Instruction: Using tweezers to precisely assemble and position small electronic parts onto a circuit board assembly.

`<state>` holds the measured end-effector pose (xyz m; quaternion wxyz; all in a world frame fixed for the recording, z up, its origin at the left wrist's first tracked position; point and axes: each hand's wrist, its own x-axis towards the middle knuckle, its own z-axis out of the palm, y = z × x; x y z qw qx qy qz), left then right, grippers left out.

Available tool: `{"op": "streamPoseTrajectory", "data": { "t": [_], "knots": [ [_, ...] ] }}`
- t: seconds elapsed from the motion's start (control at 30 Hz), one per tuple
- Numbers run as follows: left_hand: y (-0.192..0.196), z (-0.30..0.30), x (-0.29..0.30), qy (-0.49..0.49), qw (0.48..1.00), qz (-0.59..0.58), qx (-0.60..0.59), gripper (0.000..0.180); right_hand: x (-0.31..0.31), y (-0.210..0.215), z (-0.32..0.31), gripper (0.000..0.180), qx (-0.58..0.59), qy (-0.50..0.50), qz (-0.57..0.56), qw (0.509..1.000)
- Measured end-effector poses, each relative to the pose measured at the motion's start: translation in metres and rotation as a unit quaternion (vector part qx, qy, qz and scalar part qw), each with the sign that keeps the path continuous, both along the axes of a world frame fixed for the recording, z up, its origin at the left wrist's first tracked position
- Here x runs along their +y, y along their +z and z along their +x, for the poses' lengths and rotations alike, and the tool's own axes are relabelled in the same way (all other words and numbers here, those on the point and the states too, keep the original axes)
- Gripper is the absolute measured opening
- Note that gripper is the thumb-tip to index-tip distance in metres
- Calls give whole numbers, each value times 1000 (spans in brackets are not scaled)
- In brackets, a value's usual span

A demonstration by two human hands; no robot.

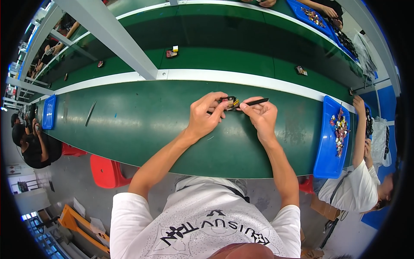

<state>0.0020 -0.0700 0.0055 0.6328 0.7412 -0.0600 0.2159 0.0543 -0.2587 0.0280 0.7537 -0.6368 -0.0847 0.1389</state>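
Observation:
My left hand [206,114] is closed on a small dark assembly [230,100] with a red part and a yellow piece in it. It is held just above the green worktable [241,151]. My right hand [262,115] pinches a slim black tool [258,102], like tweezers or a small pick. The tool's back end points away to the right, and its front end meets the assembly's right side. Fingers partly cover both the assembly and the tool's tip.
A blue tray [320,162] of small colourful parts stands at the right. Metal tweezers [90,113] lie at left. Beyond a white rail [241,77], a green belt carries small assemblies [171,52]. A post [116,39] rises left. One co-worker [360,183] sits right. A red stool [105,172] stands below.

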Motion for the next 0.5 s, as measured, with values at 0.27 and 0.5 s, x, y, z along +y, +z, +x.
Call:
{"op": "streamPoseTrajectory", "data": {
  "t": [0.27,0.5],
  "knots": [
    [0,4,1,-87,979,-160,91,22,-4,-4,1,13,-53,-10,19,998],
    [2,11,-6,-152,950,-237,133,28,-16,-9,2,12,-218,-28,-35,975]
  ]
}}
